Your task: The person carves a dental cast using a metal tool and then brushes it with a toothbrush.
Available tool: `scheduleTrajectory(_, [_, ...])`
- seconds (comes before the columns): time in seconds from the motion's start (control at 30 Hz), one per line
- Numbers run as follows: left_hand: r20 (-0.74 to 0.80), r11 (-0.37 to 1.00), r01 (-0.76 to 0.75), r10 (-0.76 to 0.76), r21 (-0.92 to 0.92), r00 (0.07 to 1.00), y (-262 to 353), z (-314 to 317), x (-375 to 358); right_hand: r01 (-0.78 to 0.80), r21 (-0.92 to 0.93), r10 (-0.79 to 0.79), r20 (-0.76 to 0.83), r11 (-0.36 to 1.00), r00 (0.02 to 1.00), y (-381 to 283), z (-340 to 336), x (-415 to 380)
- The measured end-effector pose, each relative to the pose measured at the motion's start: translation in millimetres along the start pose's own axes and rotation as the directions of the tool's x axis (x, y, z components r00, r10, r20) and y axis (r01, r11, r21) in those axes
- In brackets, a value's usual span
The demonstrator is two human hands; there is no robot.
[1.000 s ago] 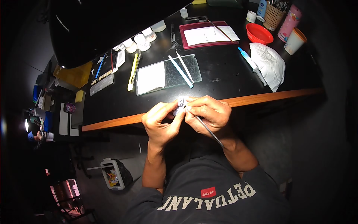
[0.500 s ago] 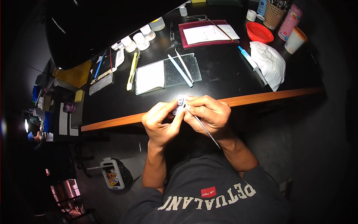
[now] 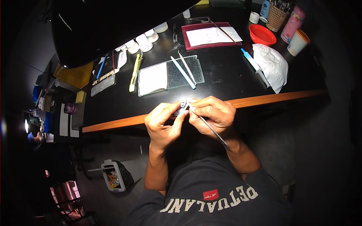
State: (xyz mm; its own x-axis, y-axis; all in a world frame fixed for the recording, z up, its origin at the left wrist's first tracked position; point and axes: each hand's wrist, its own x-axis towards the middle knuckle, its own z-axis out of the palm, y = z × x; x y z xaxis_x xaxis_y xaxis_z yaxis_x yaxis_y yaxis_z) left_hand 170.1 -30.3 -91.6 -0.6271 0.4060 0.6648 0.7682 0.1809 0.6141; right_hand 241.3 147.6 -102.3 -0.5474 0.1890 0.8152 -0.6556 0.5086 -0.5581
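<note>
A small whitish-purple ridged piece (image 3: 183,103), which looks like a dental model, is pinched in the fingers of my left hand (image 3: 163,122) just over the table's front edge. Its lower part is hidden by those fingers. My right hand (image 3: 214,115) is closed round a thin grey hand tool (image 3: 215,132). The tool's long shaft slants down toward my right wrist, while its working end meets the piece or sits very close to it; the fingers hide which. Beyond my hands lies a glass plate (image 3: 198,69) with folded white paper (image 3: 152,78), a light-blue stick (image 3: 184,73) and tweezers (image 3: 188,67).
A dark lamp or screen (image 3: 113,26) hangs over the upper left, above several white jars (image 3: 145,44). Toward the right are a syringe (image 3: 256,67), white tissue (image 3: 271,66), a red bowl (image 3: 263,35) and a cup (image 3: 298,42). A bin (image 3: 113,177) stands on the floor.
My right hand and its tool have shifted slightly right, and the tool's lower end has dropped a little. My left hand keeps its pinch on the piece. The view has moved slightly.
</note>
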Motion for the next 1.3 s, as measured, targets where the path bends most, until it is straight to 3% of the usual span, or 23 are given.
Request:
scheduleTrajectory(0.83, [0.029, 1.000, 0.020, -0.019, -0.016, 0.999, -0.8, -3.3, 0.3, 0.038, -0.019, -0.038, -0.040, 0.999, 0.998, 0.4, 4.1, 1.8])
scheduleTrajectory(1.3, [0.065, 1.000, -0.006, 0.006, -0.001, 0.998, -8.0, -5.4, 0.6, -0.086, 0.076, 0.084, 0.037, 0.993, 0.996, -3.2, -2.0, 3.0])
